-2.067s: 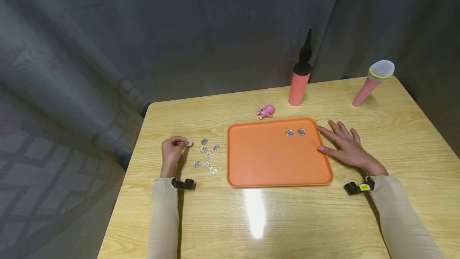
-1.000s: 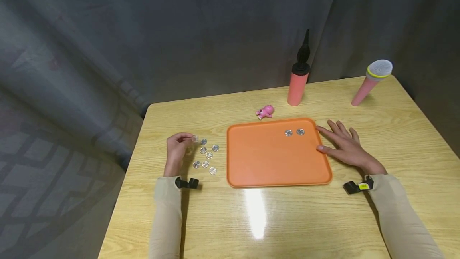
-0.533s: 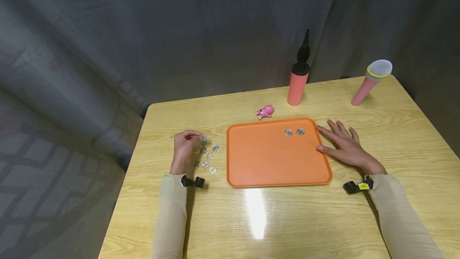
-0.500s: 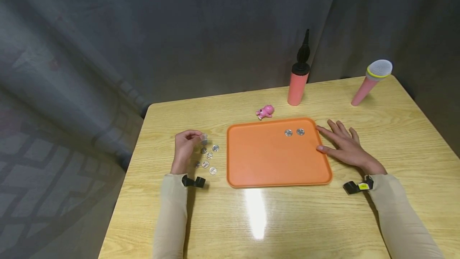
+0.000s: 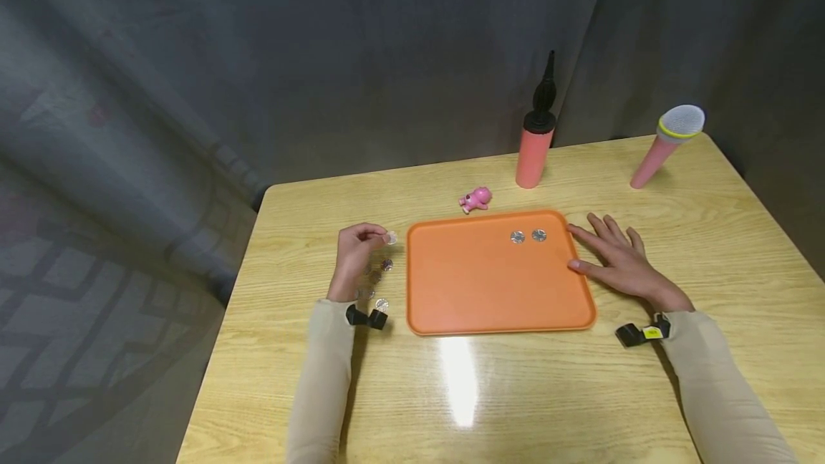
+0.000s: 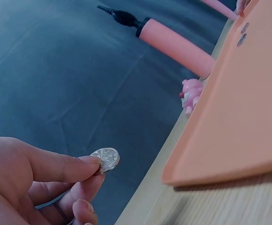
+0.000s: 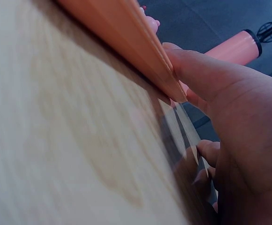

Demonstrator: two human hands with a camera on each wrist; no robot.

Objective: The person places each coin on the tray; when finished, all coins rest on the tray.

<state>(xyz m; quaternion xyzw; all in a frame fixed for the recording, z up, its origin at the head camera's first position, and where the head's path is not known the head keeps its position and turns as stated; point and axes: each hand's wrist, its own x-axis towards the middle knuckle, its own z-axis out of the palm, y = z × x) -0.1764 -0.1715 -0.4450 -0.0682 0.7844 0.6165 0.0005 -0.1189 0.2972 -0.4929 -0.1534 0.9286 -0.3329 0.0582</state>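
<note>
Coin sits pinched between the thumb and forefinger of our left hand, raised just beside the left rim of the orange tray. Loose coins lie on the table under that hand, left of the tray. Our right hand rests flat with fingers spread, touching the tray's right rim. Two coins lie inside the tray near its far right corner.

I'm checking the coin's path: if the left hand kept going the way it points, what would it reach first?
Likely the orange tray: the left hand pinches a coin beside its near-left rim, though its height is unclear.
</note>
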